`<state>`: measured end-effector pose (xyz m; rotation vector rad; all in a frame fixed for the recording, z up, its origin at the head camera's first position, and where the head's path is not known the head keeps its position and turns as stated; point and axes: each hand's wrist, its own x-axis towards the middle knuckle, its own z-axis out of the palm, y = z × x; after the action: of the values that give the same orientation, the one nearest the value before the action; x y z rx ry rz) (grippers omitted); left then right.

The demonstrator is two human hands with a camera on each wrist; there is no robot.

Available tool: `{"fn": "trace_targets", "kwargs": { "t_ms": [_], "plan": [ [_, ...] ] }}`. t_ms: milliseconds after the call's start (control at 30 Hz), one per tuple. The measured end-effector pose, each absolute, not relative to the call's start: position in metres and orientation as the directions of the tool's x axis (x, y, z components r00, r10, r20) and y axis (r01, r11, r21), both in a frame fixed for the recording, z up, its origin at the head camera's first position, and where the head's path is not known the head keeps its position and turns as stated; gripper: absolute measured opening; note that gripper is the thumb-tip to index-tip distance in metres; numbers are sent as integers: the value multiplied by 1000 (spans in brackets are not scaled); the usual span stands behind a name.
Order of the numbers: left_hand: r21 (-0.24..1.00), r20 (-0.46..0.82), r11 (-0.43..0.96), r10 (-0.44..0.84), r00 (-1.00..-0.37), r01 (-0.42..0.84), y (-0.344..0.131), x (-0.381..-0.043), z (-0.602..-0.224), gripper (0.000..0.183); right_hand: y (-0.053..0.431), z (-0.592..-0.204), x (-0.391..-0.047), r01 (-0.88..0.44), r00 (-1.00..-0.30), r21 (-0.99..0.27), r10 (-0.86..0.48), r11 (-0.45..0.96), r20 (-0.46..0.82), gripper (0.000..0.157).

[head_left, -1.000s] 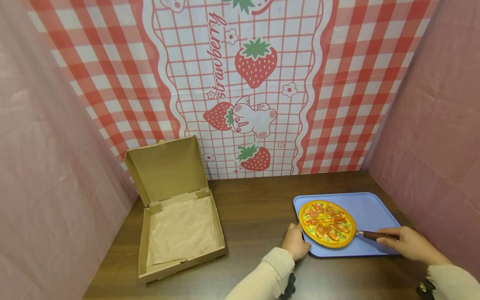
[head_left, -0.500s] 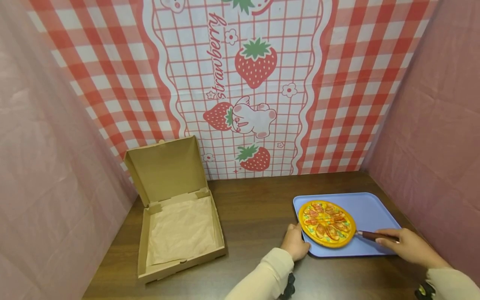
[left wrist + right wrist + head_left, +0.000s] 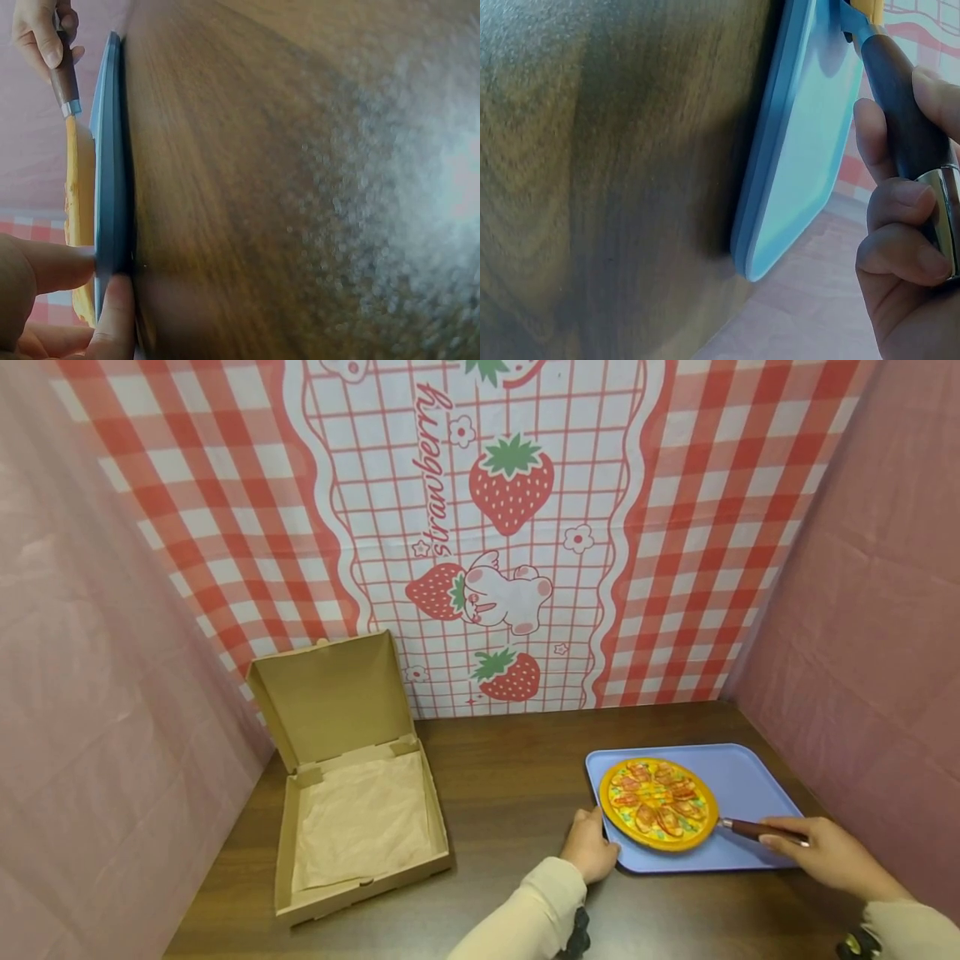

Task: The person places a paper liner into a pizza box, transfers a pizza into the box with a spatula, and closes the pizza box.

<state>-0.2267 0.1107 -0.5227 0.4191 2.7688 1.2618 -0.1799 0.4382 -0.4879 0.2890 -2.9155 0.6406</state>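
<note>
R hand (image 3: 836, 858) grips server (image 3: 750, 830); pizza (image 3: 660, 804) on it, over L half of tray (image 3: 738, 785); L hand (image 3: 590, 847) pinches its L edge; tray nr R edge of desk (image 3: 510, 793); open box (image 3: 341, 702) nr L.

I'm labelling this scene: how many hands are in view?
2. The left hand holds the left edge of the blue tray; the right hand grips the brown utensil handle just right of the pizza. No others show.
</note>
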Motion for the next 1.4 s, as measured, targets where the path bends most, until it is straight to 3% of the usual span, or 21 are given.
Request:
{"fn": "trace_targets", "kwargs": {
  "t_ms": [300,600,800,1167,1400],
  "plan": [
    [739,58,628,301,-952,243,108,-223,-519,57,443,-479,-178,-165,-985,-403,-129,900,115,36],
    [697,67,655,346,-936,291,103,-223,-519,50,444,-476,-176,-230,-964,-469,-132,853,232,34],
    [737,59,608,380,-923,297,89,-222,-512,60,437,-465,-179,-269,-949,-459,-152,847,275,30],
    [804,110,498,412,-904,325,23,-218,-490,65,409,-440,-188,-301,-943,-434,-195,849,271,27],
    [792,223,469,376,-899,392,-34,-209,-478,62,386,-424,-197,-345,-928,-426,-237,836,286,27]
  ]
}}
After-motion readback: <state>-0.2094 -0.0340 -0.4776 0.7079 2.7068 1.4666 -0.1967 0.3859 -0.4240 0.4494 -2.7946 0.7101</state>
